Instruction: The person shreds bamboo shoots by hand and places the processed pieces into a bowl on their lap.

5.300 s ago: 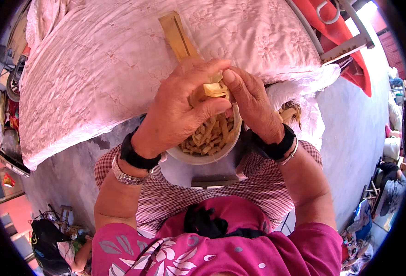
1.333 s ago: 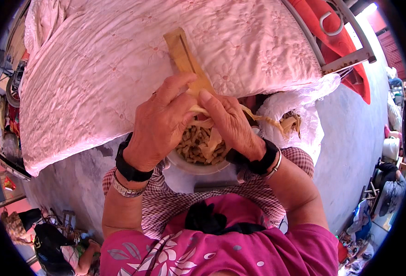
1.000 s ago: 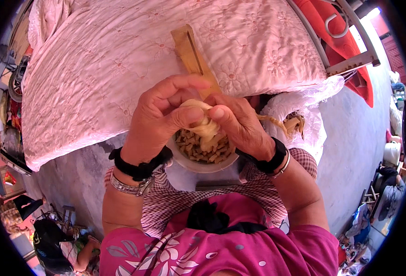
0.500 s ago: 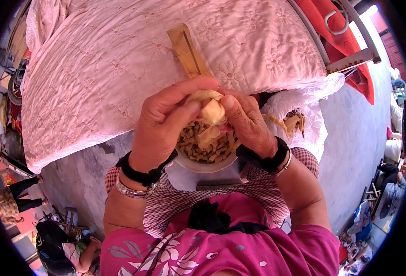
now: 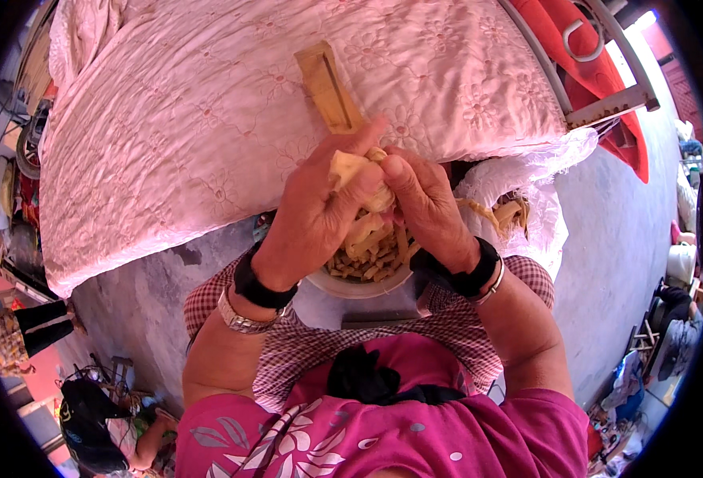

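Observation:
Between my hands, above a bowl, is a folded pale yellow strip, soft-looking and bent over on itself; its exact kind I cannot tell. My left hand pinches it with the thumb, its index finger reaching forward. My right hand presses thumb and fingers on the other end. Below them is the pale round bowl, filled with several short yellowish-brown pieces, partly hidden by my hands. A long, flat yellow-brown strip lies on the quilted cover beyond my fingertips.
A pink quilted, flower-stitched cover spreads ahead. At the right, a white bag holds more dry yellowish strips. A metal frame with red cloth stands far right. Another person shows at the left edge.
My left hand has moved right and turned, closing toward my right hand. The yellow strip between them has been folded or twisted further. My right hand has barely moved.

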Available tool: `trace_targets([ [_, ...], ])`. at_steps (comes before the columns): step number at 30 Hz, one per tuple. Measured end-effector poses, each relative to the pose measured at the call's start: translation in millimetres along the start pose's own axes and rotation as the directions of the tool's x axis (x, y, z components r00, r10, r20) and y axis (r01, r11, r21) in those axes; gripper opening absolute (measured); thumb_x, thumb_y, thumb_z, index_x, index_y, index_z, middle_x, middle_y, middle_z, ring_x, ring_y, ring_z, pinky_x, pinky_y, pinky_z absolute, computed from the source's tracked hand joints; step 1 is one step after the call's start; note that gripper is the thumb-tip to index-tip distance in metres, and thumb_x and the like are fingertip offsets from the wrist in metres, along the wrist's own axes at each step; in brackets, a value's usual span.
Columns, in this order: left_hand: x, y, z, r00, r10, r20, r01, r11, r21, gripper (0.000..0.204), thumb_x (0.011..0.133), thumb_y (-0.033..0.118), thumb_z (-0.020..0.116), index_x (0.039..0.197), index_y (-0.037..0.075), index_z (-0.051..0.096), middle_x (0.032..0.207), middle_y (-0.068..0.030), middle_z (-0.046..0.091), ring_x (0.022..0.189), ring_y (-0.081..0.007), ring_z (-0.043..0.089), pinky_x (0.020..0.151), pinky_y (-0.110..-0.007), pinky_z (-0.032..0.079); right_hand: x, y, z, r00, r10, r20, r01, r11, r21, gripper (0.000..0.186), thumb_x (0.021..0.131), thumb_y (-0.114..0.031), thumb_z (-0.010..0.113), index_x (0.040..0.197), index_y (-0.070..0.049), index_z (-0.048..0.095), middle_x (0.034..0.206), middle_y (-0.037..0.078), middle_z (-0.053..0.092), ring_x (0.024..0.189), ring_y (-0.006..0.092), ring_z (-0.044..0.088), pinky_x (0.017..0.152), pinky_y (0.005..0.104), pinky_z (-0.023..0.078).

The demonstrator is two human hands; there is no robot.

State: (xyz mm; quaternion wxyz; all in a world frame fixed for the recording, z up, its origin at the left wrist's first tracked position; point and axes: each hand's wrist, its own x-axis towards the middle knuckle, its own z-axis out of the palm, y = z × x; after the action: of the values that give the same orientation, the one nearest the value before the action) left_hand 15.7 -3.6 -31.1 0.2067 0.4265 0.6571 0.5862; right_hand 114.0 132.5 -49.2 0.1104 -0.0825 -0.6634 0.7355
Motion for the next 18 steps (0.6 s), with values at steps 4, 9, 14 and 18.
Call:
trace_targets([
  [4,4.1,9.1,-1.7,0.978,-0.199,0.062,0.208,0.949,-0.236,0.049,0.101,0.034,0.041,0.129,-0.005,0.049,0.115,-0.0135,0.061,0.103,-0.0203,0.059,0.088,-0.031,0.048,3.5,-0.9,3.4,0.980,-0.082,-0.181,0.066,0.994,-0.092,0.044,0.098,-0.041,0.049,0.103,0.002,0.054,0.091,0.005,0.060,0.079,0.0097,0.057,0.066,0.0219,0.048],
  [9,2.0,9.5,-4.5,0.912,-0.299,0.280,0.409,0.631,-0.659,0.051,0.101,0.039,0.036,0.121,-0.005,0.054,0.111,-0.0165,0.062,0.095,-0.0231,0.064,0.073,-0.034,0.056,1.1,-4.7,3.6,0.974,-0.008,-0.226,0.022,0.998,0.063,0.034,0.096,-0.033,0.055,0.095,0.000,0.054,0.087,0.002,0.055,0.074,0.0079,0.052,0.060,0.0218,0.043],
  [14,6.0,2.4,-27.3,0.940,-0.228,0.254,0.336,0.491,-0.804,0.050,0.101,0.039,0.038,0.115,-0.007,0.055,0.102,-0.0129,0.060,0.077,-0.0172,0.060,0.072,-0.035,0.056,-4.9,3.4,-11.5,0.978,-0.128,-0.167,0.099,0.981,-0.169,0.028,0.094,-0.022,0.061,0.077,-0.001,0.056,0.069,-0.003,0.045,0.063,0.0048,0.041,0.053,0.0229,0.035],
  [18,5.6,2.1,-35.5,0.957,-0.238,0.166,0.257,0.425,-0.868,0.050,0.100,0.038,0.038,0.114,-0.007,0.056,0.097,-0.0106,0.058,0.072,-0.0146,0.054,0.073,-0.037,0.056,-7.6,1.1,-16.7,0.967,-0.140,-0.213,0.103,0.979,-0.178,0.027,0.092,-0.020,0.064,0.074,-0.001,0.059,0.064,-0.004,0.049,0.061,0.0031,0.044,0.054,0.0203,0.037],
])
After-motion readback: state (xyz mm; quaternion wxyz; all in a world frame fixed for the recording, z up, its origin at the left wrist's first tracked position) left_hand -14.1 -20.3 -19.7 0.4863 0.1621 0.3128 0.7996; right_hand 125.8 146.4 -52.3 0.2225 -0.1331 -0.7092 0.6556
